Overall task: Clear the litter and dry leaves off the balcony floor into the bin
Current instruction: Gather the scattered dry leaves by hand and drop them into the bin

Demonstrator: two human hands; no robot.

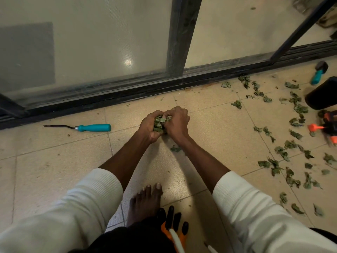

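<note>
I am in the gathering step: both my hands meet at the centre of the frame, just above the tiled balcony floor (54, 161), and between them I have a clump of leaves (159, 123). My left hand (150, 125) is cupped with its fingers curled round the near side of the clump, and my right hand (176, 123) is curled over it from the other side, so the two together squeeze the bundle tight; only a little green shows in the gap between them. One stray leaf (175, 148) lies on the tile just below my right wrist, and it looks to me as if it slipped out of the bundle, though I cannot be sure. Most of the work is not yet done: a wide scatter of leaves (291, 143) lies across the right side of the frame, well apart from my hands. A black cylindrical container (321, 94) stands at the right edge; I take it for the bin, but its mouth is out of view and I cannot tell. A teal-handled hand tool (91, 128) lies at the left by the sliding door track (127, 92), and an orange and black glove (173, 227) sits at the bottom near my bare foot (145, 203). Next I would need to keep the squeeze firm, lift the bundle and carry it right to the container without shedding bits, then come back for the scatter.
</note>
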